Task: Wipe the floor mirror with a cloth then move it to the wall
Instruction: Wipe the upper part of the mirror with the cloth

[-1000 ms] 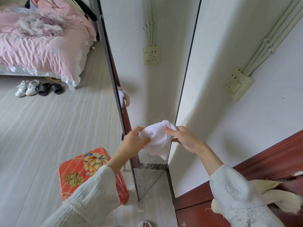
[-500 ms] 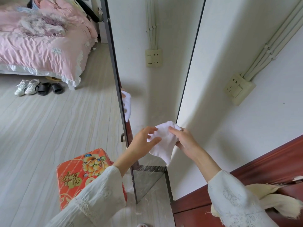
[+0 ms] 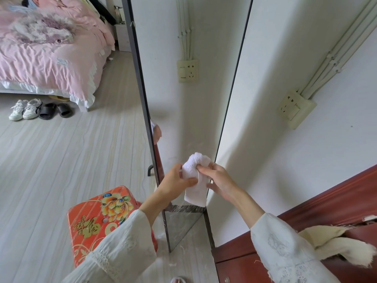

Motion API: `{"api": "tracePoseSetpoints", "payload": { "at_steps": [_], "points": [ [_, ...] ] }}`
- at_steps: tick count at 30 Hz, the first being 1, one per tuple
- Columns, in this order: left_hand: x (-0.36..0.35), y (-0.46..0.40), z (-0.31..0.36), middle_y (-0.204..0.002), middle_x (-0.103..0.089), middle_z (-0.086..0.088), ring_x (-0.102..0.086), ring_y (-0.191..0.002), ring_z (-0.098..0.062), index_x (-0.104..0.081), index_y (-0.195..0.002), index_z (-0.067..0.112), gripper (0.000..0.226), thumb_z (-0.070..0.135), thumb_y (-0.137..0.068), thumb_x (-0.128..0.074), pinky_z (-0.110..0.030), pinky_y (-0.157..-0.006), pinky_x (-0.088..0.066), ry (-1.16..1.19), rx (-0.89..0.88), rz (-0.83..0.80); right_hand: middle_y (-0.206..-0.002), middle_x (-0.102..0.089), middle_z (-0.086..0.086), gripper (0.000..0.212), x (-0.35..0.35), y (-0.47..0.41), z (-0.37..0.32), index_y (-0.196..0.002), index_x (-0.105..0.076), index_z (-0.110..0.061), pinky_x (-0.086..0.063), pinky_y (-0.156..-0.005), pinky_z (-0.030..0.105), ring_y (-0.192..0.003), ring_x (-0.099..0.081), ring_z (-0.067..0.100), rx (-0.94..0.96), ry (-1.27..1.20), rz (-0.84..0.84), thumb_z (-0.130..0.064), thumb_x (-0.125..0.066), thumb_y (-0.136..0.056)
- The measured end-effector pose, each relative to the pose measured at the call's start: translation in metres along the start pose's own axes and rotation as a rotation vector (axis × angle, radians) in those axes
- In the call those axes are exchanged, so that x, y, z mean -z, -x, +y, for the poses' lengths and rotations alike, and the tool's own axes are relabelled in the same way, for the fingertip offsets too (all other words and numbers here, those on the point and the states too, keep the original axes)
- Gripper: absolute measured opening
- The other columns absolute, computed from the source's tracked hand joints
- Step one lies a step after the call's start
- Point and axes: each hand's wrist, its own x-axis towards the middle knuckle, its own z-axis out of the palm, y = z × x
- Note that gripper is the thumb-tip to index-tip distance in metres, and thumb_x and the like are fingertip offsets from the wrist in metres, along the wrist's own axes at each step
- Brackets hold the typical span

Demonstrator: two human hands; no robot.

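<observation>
Both hands met in front of the lower part of the floor mirror [image 3: 191, 99], w/ the white cloth [image 3: 196, 180] bunched between them. The left hand [image 3: 175, 180] gripped the cloth's left side: thumb curled over the front, remaining fingers [image 3: 190, 181] wrapped round from behind. The right hand [image 3: 221, 180] pinched the upper bunch, index finger and thumb closed on the fold, other fingers loosely curled below and just beside the cloth's hanging tail. That tail dropped down past both sets of fingers toward the mirror's bottom edge. Whether the cloth touched the glass can't be told from this angle.

The mirror stood upright on the floor, thin dark frame, just behind the fingers; its right edge sat near the white wall [image 3: 306, 150], apart from it at the base. The glass reflected the wall, a socket and a bit of a hand and cloth near its left edge, above the left fingers. A real wall socket [image 3: 295, 108] w/ cable conduits sat well up and right of the right fingers.

Below-left of the left fingers, near the forearm, stood a red tin box [image 3: 98, 219] w/ gold lettering and flower print, on the pale wood floor [image 3: 61, 160]. Far up-left of the fingers: a bed [image 3: 51, 58] w/ pink bedding, white sneakers [image 3: 25, 109] and dark slippers [image 3: 56, 110] lined up beside it. Below-right of the right fingers ran a reddish-brown wooden surface [image 3: 336, 201] w/ a torn cream cloth strip [image 3: 336, 248] hanging on it. Both arms wore white embroidered sleeves [image 3: 122, 252].
</observation>
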Motion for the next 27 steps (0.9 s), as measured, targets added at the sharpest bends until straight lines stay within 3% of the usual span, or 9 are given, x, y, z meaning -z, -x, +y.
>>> {"api": "tracePoseSetpoints", "payload": {
  "at_steps": [3,5,10,13,16,18,22,27],
  "points": [
    [0.004,-0.003,-0.005,-0.084,-0.060,-0.003,-0.058,-0.079,-0.022,-0.057,-0.095,0.006,0.025,0.015,-0.076,-0.071,-0.035,-0.073,-0.047,-0.019,-0.009,0.032,-0.096,-0.068,0.003,0.015,0.005,0.006,0.003,-0.102,-0.065,-0.009,-0.050,-0.081,0.030,-0.092,-0.064,0.017,-0.016,0.025,-0.097,-0.013,-0.058,-0.089],
    [0.003,-0.003,-0.009,-0.087,-0.063,-0.003,-0.061,-0.084,-0.023,-0.061,-0.096,0.008,0.023,0.014,-0.076,-0.071,-0.036,-0.078,-0.051,-0.016,-0.014,0.021,-0.099,-0.069,0.005,0.020,0.008,0.009,0.005,-0.107,-0.064,-0.005,-0.050,-0.081,0.030,-0.096,-0.065,0.019,-0.015,0.045,-0.111,-0.011,-0.057,-0.089],
    [-0.002,0.002,-0.010,-0.092,-0.059,0.000,-0.059,-0.080,-0.014,-0.058,-0.103,0.019,0.023,0.013,-0.083,-0.064,-0.024,-0.066,-0.048,0.025,-0.068,-0.008,-0.098,-0.067,0.002,0.021,0.009,0.013,0.013,-0.112,-0.060,-0.011,-0.051,-0.078,0.030,-0.090,-0.065,0.014,-0.038,0.043,-0.165,-0.017,-0.054,-0.092],
    [-0.004,0.006,-0.009,-0.091,-0.056,0.001,-0.058,-0.076,-0.012,-0.056,-0.103,0.026,0.024,0.013,-0.084,-0.063,-0.027,-0.066,-0.049,0.056,-0.096,0.027,-0.097,-0.063,0.005,0.028,0.007,0.016,0.016,-0.114,-0.060,-0.012,-0.051,-0.072,0.027,-0.083,-0.062,0.017,-0.096,-0.074,-0.214,-0.027,-0.055,-0.092],
    [-0.004,0.006,-0.003,-0.098,-0.055,-0.005,-0.061,-0.076,-0.016,-0.058,-0.095,0.024,0.024,0.005,-0.083,-0.060,-0.021,-0.057,-0.047,0.036,-0.145,0.119,-0.093,-0.056,0.006,0.025,0.007,0.020,0.016,-0.096,-0.070,-0.018,-0.046,-0.074,0.031,-0.081,-0.053,0.020,-0.150,-0.340,-0.247,-0.035,-0.054,-0.088],
    [-0.009,0.005,0.005,-0.097,-0.052,-0.005,-0.059,-0.075,-0.016,-0.060,-0.088,0.019,0.025,-0.005,-0.081,-0.054,-0.014,-0.050,-0.044,0.019,-0.164,0.179,-0.089,-0.060,0.004,0.041,0.010,0.021,0.017,-0.086,-0.074,-0.020,-0.046,-0.078,0.034,-0.080,-0.057,0.021,-0.185,-0.422,-0.228,-0.047,-0.043,-0.091],
    [-0.026,0.007,0.015,-0.101,-0.047,-0.001,-0.050,-0.092,-0.016,-0.068,-0.085,0.017,0.036,-0.011,-0.082,-0.046,-0.009,-0.061,-0.044,-0.119,-0.183,0.281,-0.115,-0.059,0.013,0.076,0.022,0.019,0.015,-0.124,-0.059,-0.016,-0.034,-0.103,0.042,-0.105,-0.052,0.028,-0.235,-0.351,-0.323,-0.072,-0.034,-0.080],
    [-0.041,0.015,0.011,-0.098,-0.050,0.000,-0.047,-0.090,-0.015,-0.073,-0.087,0.016,0.037,-0.010,-0.081,-0.047,-0.009,-0.061,-0.037,-0.218,-0.189,0.334,-0.117,-0.060,0.011,0.050,0.031,0.024,0.017,-0.125,-0.057,-0.014,-0.038,-0.106,0.041,-0.113,-0.054,0.026,-0.208,-0.245,-0.389,-0.043,-0.057,-0.084]
  ]
}}
